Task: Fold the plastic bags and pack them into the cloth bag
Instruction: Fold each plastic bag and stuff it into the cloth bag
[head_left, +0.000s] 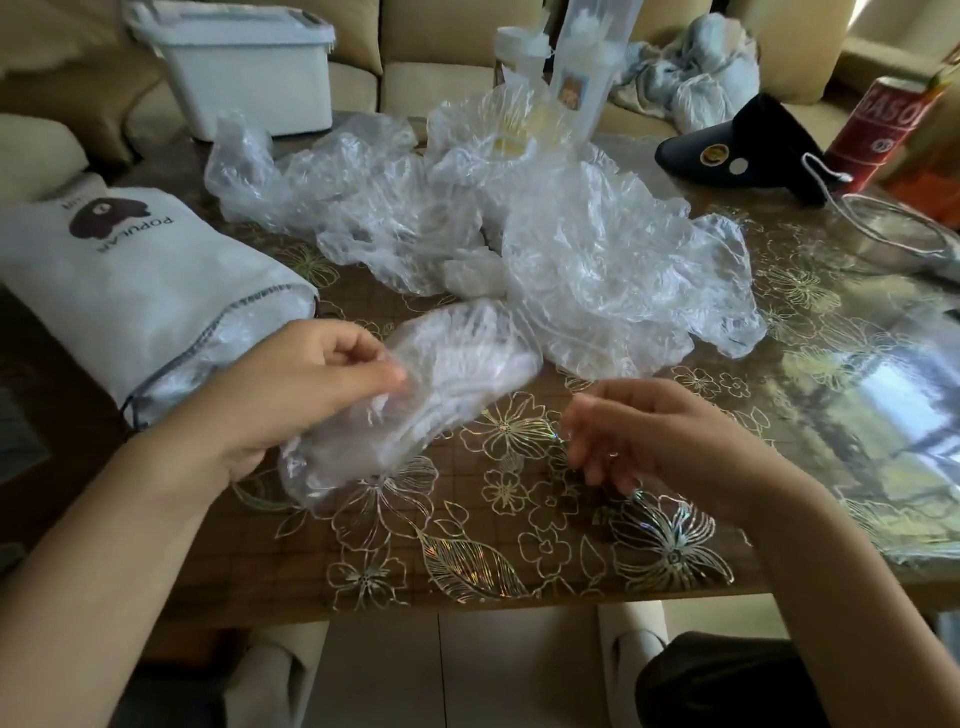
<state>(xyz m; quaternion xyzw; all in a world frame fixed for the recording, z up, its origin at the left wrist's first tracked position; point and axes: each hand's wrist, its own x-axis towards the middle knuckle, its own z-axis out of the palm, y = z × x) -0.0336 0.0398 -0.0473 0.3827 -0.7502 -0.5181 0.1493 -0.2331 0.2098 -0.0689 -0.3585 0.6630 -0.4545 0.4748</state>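
This is a home living room. A beige cushioned sofa (436, 47) runs along the far side from 10 to 2 o'clock, with a bundle of crumpled cloth (691, 67) lying on it at 1 o'clock. The bench (519, 545) wears a clear cover printed with shiny flowers. A white lidded storage box (249, 67) stands at 11 o'clock and a red tin (883, 124) at 2 o'clock. Pale floor tiles (467, 675) show at 6 o'clock.

We see a brown table (519, 561) with a glossy flower-patterned top. On it lie a white cloth bag (130, 280) at the left, crumpled clear plastic bags (519, 223) heaped mid-table, a white lidded box (244, 67) far left, and a black visor cap (753, 150) and red tin (878, 130) far right.
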